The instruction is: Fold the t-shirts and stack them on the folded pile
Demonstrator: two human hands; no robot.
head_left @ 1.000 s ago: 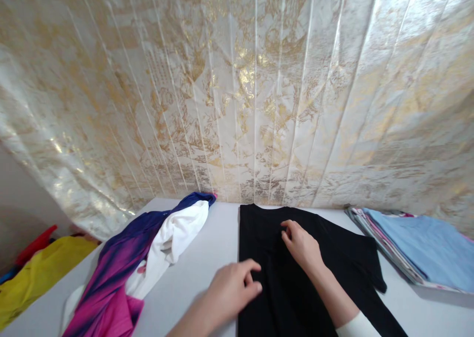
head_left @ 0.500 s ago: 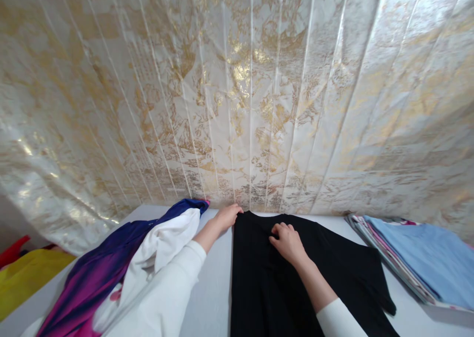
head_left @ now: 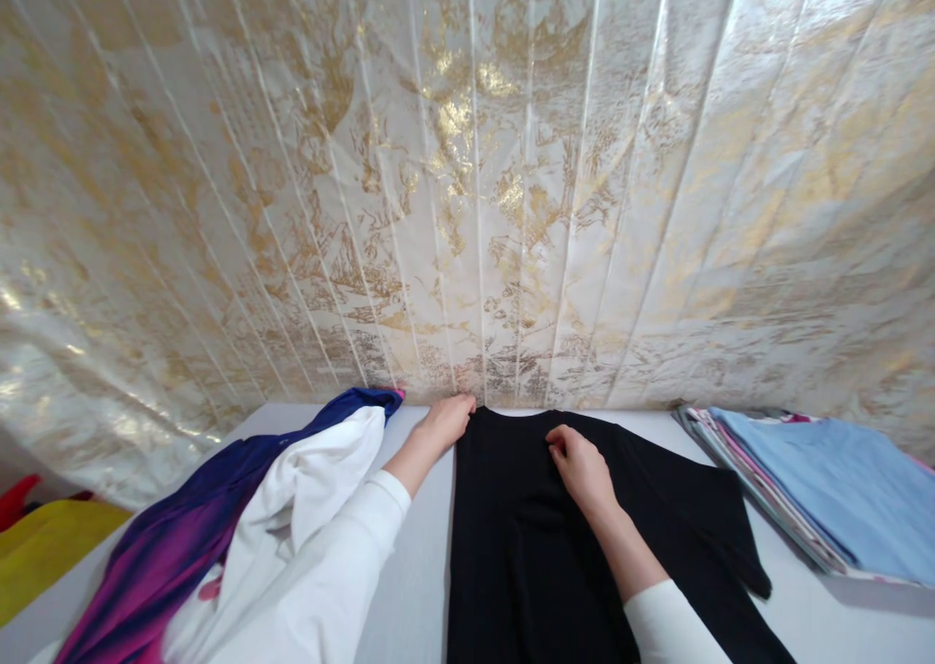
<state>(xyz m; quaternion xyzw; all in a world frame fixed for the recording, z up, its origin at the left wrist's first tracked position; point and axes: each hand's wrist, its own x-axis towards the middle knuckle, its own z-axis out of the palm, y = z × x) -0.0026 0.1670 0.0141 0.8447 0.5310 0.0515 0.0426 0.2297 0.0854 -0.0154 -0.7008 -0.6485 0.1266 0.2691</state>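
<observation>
A black short-sleeved garment (head_left: 541, 547) lies on the white table (head_left: 416, 586), its neckline at the far edge and a sleeve spread to the right. At its far left corner, my left hand (head_left: 449, 423) pinches the black cloth between thumb and fingers. My right hand (head_left: 584, 467) is over the upper middle, just below the neckline, with curled fingers pressed together at the fabric; the fingertips are partly hidden, so what they hold is hard to make out.
Left of my left arm lie a crumpled white cloth (head_left: 314, 474) and a blue-purple garment (head_left: 197, 518). A folded stack topped with light blue cloth (head_left: 840, 479) sits right. Yellow cloth (head_left: 51, 547) is far left. A gold-patterned sheet (head_left: 467, 206) hangs behind.
My right hand has shifted slightly right and its fingers have closed together. My left hand stays at the garment's corner. The whole view has shifted a little.
</observation>
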